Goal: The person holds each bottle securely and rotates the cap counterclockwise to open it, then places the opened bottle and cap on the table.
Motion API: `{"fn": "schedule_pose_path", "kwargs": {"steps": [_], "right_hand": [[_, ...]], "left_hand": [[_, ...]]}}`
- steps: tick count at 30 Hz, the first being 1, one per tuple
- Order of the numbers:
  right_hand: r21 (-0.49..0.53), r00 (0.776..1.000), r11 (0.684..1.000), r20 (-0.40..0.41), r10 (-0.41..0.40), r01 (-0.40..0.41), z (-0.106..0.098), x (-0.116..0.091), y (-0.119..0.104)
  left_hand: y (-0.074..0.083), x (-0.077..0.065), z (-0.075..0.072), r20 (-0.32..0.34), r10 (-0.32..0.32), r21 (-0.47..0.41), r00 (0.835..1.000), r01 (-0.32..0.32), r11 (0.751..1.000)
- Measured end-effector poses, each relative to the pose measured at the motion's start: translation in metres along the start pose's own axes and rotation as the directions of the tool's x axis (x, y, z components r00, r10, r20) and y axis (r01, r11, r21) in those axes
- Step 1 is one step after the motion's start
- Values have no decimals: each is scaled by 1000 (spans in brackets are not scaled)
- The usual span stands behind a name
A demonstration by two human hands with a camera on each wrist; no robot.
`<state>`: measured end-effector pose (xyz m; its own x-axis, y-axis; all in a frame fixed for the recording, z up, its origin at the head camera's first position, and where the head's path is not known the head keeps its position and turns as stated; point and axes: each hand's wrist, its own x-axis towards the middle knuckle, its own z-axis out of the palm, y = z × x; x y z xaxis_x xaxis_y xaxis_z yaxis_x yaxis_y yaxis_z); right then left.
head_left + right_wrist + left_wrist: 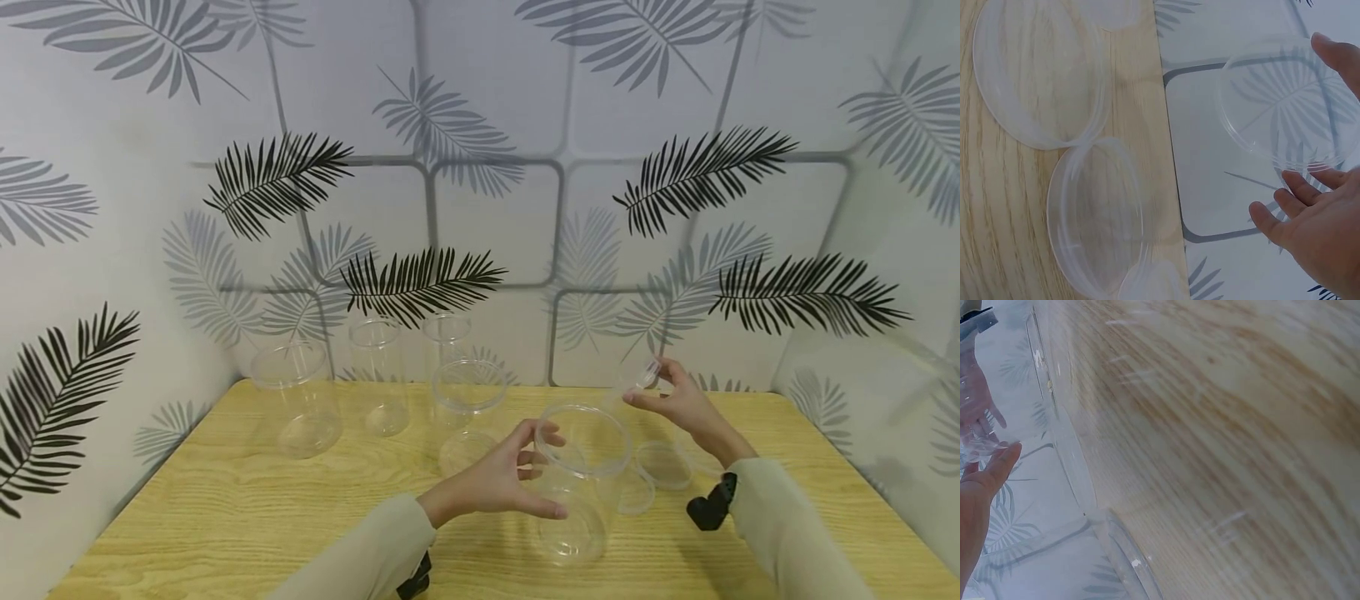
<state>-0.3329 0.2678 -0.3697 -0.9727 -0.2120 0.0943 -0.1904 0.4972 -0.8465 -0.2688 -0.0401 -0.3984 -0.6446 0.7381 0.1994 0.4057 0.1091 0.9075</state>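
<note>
A clear wide-mouthed plastic jar stands upright near the front of the table. My left hand holds it at its left side, thumb in front and fingers curved behind, below the rim. To the right and farther back, my right hand pinches a clear round lid by its edge, raised above the table. Between thumb and fingertips, this lid faces the patterned wall in the right wrist view. More clear lids, including one large lid and another lid, lie on the wood below.
Several other clear jars stand uncovered at the back left: a wide jar, a tall narrow jar and a jar just beyond my left hand. The wooden table meets a leaf-patterned wall behind them.
</note>
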Motion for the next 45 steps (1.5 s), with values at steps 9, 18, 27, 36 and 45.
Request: {"fn": "schedule_pose_path", "kwargs": {"steps": [9,18,27,36,45], "right_hand": [[-131,1000,991,0,4,-4,8,7,12],[-257,1000,966,5,-21,21,17,15,13],[-388,994,914,45,-104,113,25,21,15],[-429,992,895,86,-95,123,36,29,13],[-456,990,883,132,-53,108,50,35,16]], "left_hand": [[-1,0,2,17,1,15,1000,-2,1000],[-4,0,2,27,-41,13,999,40,999],[-6,0,1,51,-29,-1,998,29,1000],[-8,0,2,60,-15,6,998,15,1000],[-8,0,2,67,-23,24,998,21,999]]}}
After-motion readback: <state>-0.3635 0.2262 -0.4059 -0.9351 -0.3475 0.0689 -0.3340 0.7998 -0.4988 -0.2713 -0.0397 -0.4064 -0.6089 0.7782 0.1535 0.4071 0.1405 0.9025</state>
